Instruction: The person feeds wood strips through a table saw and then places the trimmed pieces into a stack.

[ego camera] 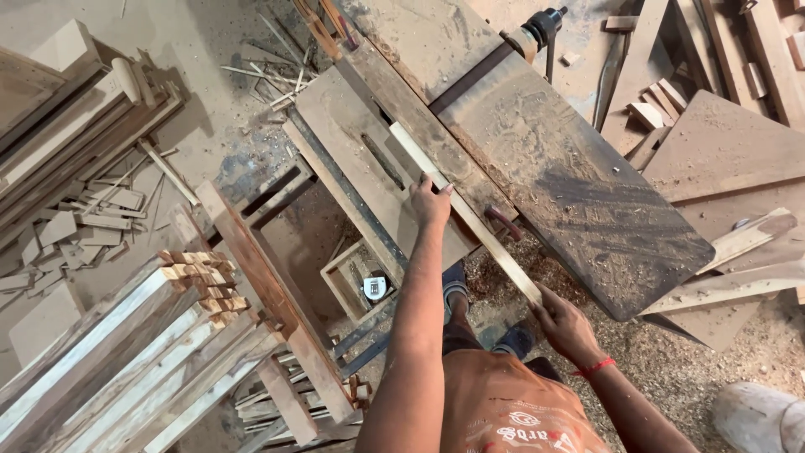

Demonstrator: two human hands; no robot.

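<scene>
Head view: wooden strip (466, 211) on saw table (587, 193), both hands' fingers (545, 312) gripping it.

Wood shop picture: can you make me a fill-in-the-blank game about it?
1. Both hands hold one long wooden ____.
2. The left hand presses the strip on the saw table, beside the blade ____.
3. The right hand wears a ____ wrist string.
4. In the box below lies a ____ measure.

Answers: strip, slot, red, tape

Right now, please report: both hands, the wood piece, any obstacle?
Left hand pressing on wooden strip on the saw table. Right hand gripping the strip's near end. Blade slot beside the strip; nothing lies on it.
</scene>
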